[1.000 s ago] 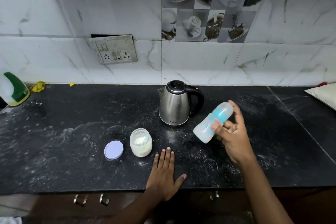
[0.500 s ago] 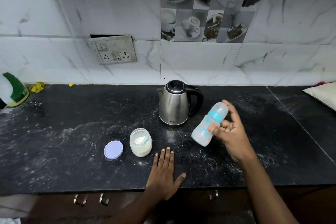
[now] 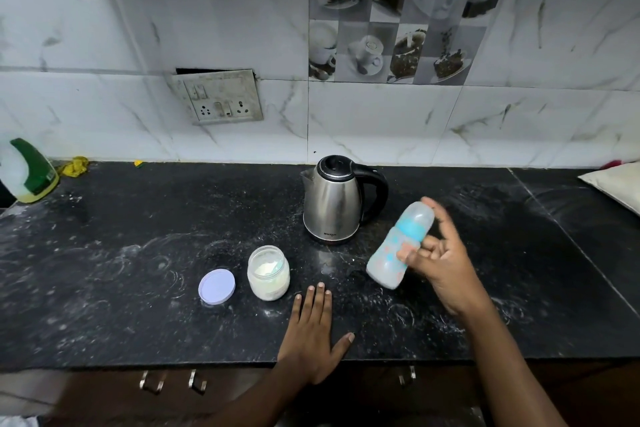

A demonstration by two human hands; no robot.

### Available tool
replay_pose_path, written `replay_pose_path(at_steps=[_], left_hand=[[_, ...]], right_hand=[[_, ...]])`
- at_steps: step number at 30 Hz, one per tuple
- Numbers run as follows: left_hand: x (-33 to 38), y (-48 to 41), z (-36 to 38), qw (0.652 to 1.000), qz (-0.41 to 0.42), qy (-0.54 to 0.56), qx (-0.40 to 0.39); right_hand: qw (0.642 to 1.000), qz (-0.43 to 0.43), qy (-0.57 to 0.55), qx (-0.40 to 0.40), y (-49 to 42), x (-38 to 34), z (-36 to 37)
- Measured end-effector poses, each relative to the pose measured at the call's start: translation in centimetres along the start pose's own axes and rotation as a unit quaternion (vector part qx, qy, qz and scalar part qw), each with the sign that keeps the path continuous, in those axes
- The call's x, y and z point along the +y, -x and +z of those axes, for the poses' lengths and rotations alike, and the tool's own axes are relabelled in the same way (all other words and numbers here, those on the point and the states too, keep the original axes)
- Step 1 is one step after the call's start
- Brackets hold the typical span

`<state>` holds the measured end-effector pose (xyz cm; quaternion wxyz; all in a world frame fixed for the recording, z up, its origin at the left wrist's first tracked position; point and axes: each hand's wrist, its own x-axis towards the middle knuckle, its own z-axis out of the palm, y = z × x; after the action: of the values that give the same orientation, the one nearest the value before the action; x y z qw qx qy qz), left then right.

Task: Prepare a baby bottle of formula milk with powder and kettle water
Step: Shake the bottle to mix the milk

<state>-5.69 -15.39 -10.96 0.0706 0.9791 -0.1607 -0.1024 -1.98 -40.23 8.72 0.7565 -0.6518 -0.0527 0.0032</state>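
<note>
My right hand (image 3: 440,263) grips a capped baby bottle (image 3: 398,246) with a blue collar and milky contents, tilted above the counter right of the kettle; both are motion-blurred. A steel kettle (image 3: 334,204) with a black handle stands at the back middle. In front of it, an open glass jar of white powder (image 3: 268,272) sits beside its pale lilac lid (image 3: 217,286), which lies flat to the left. My left hand (image 3: 313,333) rests flat on the black counter (image 3: 121,270), fingers straight, just right of the jar.
A green-and-white spray bottle (image 3: 29,172) and a yellow scrap (image 3: 74,166) sit at the far left back. A pale cushion-like object (image 3: 616,184) lies at the right edge. A wall socket panel (image 3: 218,97) is above the counter. Drawer handles (image 3: 173,381) show below the front edge.
The bottle in my right hand has shifted slightly down and to the left, staying tilted and blurred as in a shake. My left hand, the jar, lid and kettle have not moved.
</note>
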Motion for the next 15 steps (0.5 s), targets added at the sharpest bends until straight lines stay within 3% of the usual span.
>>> replay_pose_path(at_steps=[2,6,9,13,15], left_hand=[[0.0,0.0,-0.1,1.0,0.0,0.002,-0.001],[0.0,0.0,-0.1,1.0,-0.003,0.0,-0.004],[0.0,0.0,0.0,1.0,0.0,-0.007,0.0],[0.0,0.0,-0.1,1.0,0.0,0.013,-0.01],[0.1,0.3,-0.3,1.0,0.004,0.026,-0.004]], right_hand=[[0.996,0.027,0.015,-0.08,0.2,0.1,0.2],[0.999,-0.001,-0.017,0.028,0.1,0.6,0.4],[0.999,0.01,0.002,-0.036,0.4,0.9,1.1],[0.998,-0.011,-0.028,0.058,0.6,0.9,0.9],[1.0,0.0,-0.015,0.008,0.8,0.9,1.1]])
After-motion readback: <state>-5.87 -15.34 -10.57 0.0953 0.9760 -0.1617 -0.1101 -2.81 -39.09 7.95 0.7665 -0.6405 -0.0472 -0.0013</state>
